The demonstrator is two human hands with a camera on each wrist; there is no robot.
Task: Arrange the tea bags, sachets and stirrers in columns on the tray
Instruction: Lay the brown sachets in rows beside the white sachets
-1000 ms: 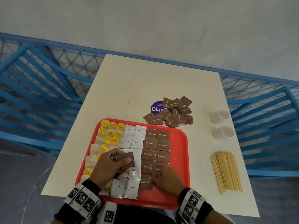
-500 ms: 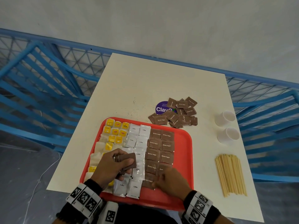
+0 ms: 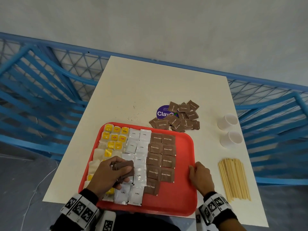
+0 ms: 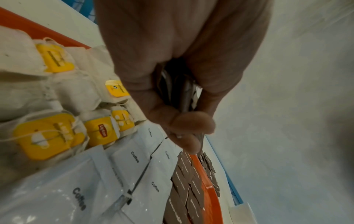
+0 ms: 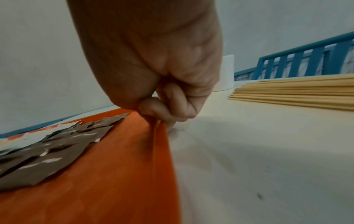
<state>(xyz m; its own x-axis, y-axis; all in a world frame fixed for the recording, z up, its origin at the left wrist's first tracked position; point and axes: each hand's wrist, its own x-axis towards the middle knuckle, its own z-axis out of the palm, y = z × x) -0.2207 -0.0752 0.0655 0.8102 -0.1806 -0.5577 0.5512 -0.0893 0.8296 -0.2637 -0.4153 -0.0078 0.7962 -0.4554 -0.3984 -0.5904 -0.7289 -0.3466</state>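
The red plastic tray [image 3: 186, 194] lies at six o'clock on the white tabletop [image 3: 150, 90]. The right hand [image 3: 200, 178] has left the brown sugar sachets [image 3: 160, 161], now pinching the tray's three-o'clock rim, likely to shift it. The left hand [image 3: 110, 175] clasps spare sachets.
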